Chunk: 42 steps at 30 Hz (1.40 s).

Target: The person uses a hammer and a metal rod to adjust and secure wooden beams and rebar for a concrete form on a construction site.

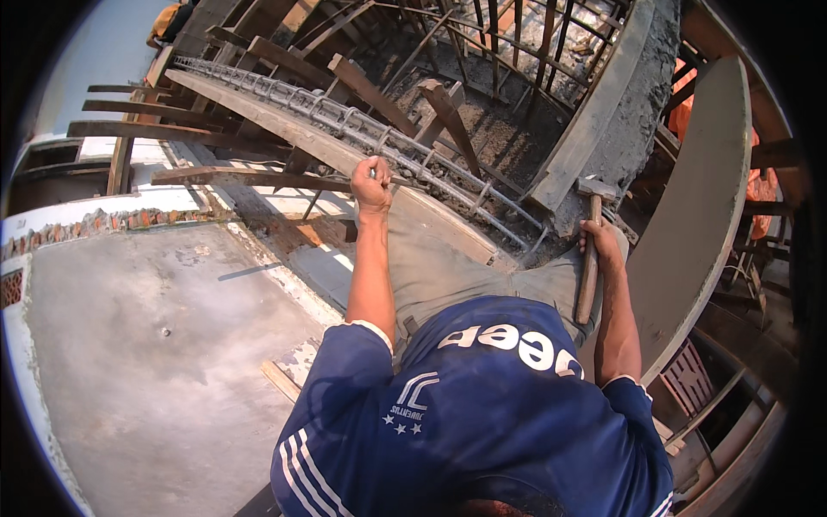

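Note:
My right hand (607,241) is wrapped round the wooden handle of a hammer (589,280). Its grey head points away from me, above my fist and close to the rough concrete edge. Over a long wooden board (284,125), my left hand (371,183) is closed in a fist. A small greyish bit shows between its fingers, too little to name. Just beyond that board runs a long cage of steel bars (388,142) tied with stirrups. My legs in grey trousers (439,250) straddle the near end of the board and cage.
Loose timbers (370,90) stick up beyond the cage, and more planks (164,133) jut out at the left. A grey concrete slab (155,310) lies lower left. A broad curved-looking panel (689,224) rises at my right, beside a concrete beam (620,112). Upright bars stand at the back.

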Each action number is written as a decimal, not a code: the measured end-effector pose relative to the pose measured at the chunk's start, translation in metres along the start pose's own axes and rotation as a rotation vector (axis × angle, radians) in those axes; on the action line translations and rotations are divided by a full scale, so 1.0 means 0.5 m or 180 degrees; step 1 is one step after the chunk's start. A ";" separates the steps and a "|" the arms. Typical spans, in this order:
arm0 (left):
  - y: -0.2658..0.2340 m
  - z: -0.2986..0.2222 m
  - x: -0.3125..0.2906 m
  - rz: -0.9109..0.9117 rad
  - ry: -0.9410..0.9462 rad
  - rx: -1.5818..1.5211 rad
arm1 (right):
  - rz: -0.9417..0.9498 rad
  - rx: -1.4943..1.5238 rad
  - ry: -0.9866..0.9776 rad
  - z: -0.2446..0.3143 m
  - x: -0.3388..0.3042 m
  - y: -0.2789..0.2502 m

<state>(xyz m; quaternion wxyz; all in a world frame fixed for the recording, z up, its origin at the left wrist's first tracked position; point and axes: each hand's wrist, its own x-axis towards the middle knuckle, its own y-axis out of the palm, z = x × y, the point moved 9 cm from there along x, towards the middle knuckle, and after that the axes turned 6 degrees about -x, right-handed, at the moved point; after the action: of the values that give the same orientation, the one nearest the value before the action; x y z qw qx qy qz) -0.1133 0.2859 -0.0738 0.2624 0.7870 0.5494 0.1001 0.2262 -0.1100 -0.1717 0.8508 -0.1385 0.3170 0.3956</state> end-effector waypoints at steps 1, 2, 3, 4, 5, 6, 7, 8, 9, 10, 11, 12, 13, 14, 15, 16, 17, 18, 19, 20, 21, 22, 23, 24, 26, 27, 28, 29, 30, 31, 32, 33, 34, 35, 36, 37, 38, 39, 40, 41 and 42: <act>0.025 0.003 -0.010 0.0046 -0.0159 -0.0033 | 0.0021 0.0042 -0.0037 0.006 0.003 0.001; 0.041 0.009 -0.019 0.0096 -0.0321 -0.0065 | 0.0036 0.0021 -0.0005 0.003 0.002 0.004; 0.010 0.035 -0.026 -0.0097 -0.0532 -0.0306 | 0.0047 0.0002 0.0026 -0.001 0.002 0.007; 0.011 0.047 -0.038 -0.0149 -0.0557 -0.0324 | 0.0040 -0.0027 0.0063 0.000 -0.005 0.005; 0.013 0.061 -0.051 -0.0200 -0.0584 -0.0342 | 0.0037 -0.0055 0.0070 0.003 -0.007 0.007; 0.013 0.071 -0.063 -0.0251 -0.0611 -0.0358 | 0.0034 -0.0083 0.0077 0.006 -0.005 0.013; 0.023 0.070 -0.069 -0.0268 -0.0552 -0.0316 | 0.0012 -0.0105 0.0085 0.010 -0.004 0.015; 0.033 0.059 -0.075 -0.0220 -0.0388 -0.0205 | -0.0021 -0.0115 0.0054 0.011 -0.002 0.010; 0.041 0.045 -0.082 -0.0174 -0.0221 -0.0096 | -0.0053 -0.0127 0.0024 0.011 -0.001 0.006; 0.052 0.023 -0.087 -0.0143 -0.0047 0.0019 | -0.0065 -0.0143 0.0001 0.009 -0.001 0.005; 0.062 0.001 -0.084 -0.0033 0.0113 0.0118 | -0.0053 -0.0113 0.0042 0.003 0.000 0.003; 0.070 -0.019 -0.080 0.0032 0.0332 0.0396 | -0.0041 -0.0083 0.0083 -0.004 0.000 -0.002; 0.077 -0.046 -0.076 0.0085 0.0586 0.0674 | 0.0000 -0.0065 0.0103 -0.004 0.004 -0.001; 0.082 -0.067 -0.073 0.0139 0.0837 0.0950 | 0.0006 -0.0065 0.0091 -0.005 0.006 -0.002; 0.069 -0.068 -0.059 0.0104 0.1012 0.1182 | 0.0010 -0.0064 0.0080 -0.006 0.006 -0.005; 0.031 -0.054 -0.035 -0.0031 0.0984 0.0881 | 0.0034 -0.0075 0.0066 -0.004 0.005 0.000; -0.020 -0.029 -0.007 -0.0173 0.0956 0.0577 | 0.0041 -0.0095 0.0081 -0.002 0.005 0.004; -0.074 -0.005 0.020 -0.0307 0.0933 0.0271 | 0.0048 -0.0113 0.0089 0.002 0.005 0.009; -0.129 0.016 0.042 -0.0343 0.0817 0.0040 | 0.0056 -0.0129 0.0096 0.006 0.005 0.014; -0.116 0.019 0.055 -0.0262 0.0704 0.0034 | -0.0026 -0.0145 0.0087 0.006 0.005 0.005; -0.104 0.020 0.066 -0.0185 0.0597 0.0030 | -0.0100 -0.0165 0.0076 0.005 0.005 0.000; -0.094 0.017 0.063 -0.0146 0.0491 0.0045 | -0.0143 -0.0196 0.0091 0.000 0.002 -0.001; -0.056 -0.004 0.062 0.0108 0.0764 0.0402 | -0.0114 -0.0174 0.0091 -0.001 0.002 0.001; -0.038 -0.012 0.052 0.0211 0.0648 0.0341 | -0.0080 -0.0155 0.0090 -0.004 0.003 0.000; 0.011 -0.041 0.017 0.0427 0.0386 0.0230 | -0.0039 -0.0103 0.0091 -0.009 0.004 0.001; 0.024 -0.055 0.002 0.0347 0.0308 0.0212 | 0.0007 -0.0107 0.0116 -0.009 -0.002 0.003; 0.040 -0.073 -0.010 0.0331 0.0241 0.0191 | 0.0027 -0.0088 0.0085 0.000 0.001 0.001; 0.058 -0.086 -0.025 0.0344 0.0170 0.0157 | 0.0031 -0.0088 0.0094 -0.007 -0.001 0.000; 0.080 -0.096 -0.032 0.0363 0.0095 0.0122 | 0.0018 -0.0080 0.0031 -0.002 0.009 -0.003; 0.085 -0.095 -0.046 0.0184 -0.0136 0.0011 | 0.0020 -0.0100 0.0023 -0.003 0.007 -0.001; 0.080 -0.074 -0.061 -0.0004 -0.0381 -0.0150 | 0.0043 -0.0114 -0.0017 0.009 0.009 0.008; 0.082 -0.041 -0.086 -0.0189 -0.0627 -0.0312 | 0.0038 -0.0159 0.0100 0.007 -0.002 0.011; 0.088 -0.012 -0.105 -0.0344 -0.0872 -0.0473 | 0.0052 -0.0140 0.0050 0.012 0.001 0.012; 0.105 -0.003 -0.115 -0.0152 -0.0708 -0.0255 | 0.0050 -0.0121 0.0021 0.009 0.001 0.011; 0.121 0.005 -0.126 0.0038 -0.0541 -0.0039 | 0.0049 -0.0102 -0.0009 0.007 0.003 0.011; 0.138 0.005 -0.138 0.0221 -0.0387 0.0172 | 0.0035 -0.0107 0.0000 0.004 0.002 0.008; 0.139 -0.008 -0.145 0.0177 -0.0159 0.0322 | 0.0023 -0.0114 0.0010 0.003 0.005 0.006; 0.142 -0.023 -0.151 0.0131 0.0071 0.0472 | 0.0012 -0.0121 0.0019 0.000 0.005 0.003; 0.146 -0.042 -0.150 0.0091 0.0324 0.0621 | -0.0015 -0.0126 0.0050 -0.003 0.005 0.000; 0.133 -0.059 -0.141 0.0112 0.0403 0.0438 | -0.0043 -0.0130 0.0081 -0.007 0.005 -0.002; 0.118 -0.072 -0.129 0.0025 0.0486 0.0379 | -0.0073 -0.0133 0.0114 -0.010 0.006 -0.006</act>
<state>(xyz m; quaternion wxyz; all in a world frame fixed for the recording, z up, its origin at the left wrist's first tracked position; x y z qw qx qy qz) -0.1059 0.2223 -0.0040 0.1721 0.7934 0.5697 0.1281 0.2279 -0.1127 -0.1775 0.8464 -0.1669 0.3222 0.3899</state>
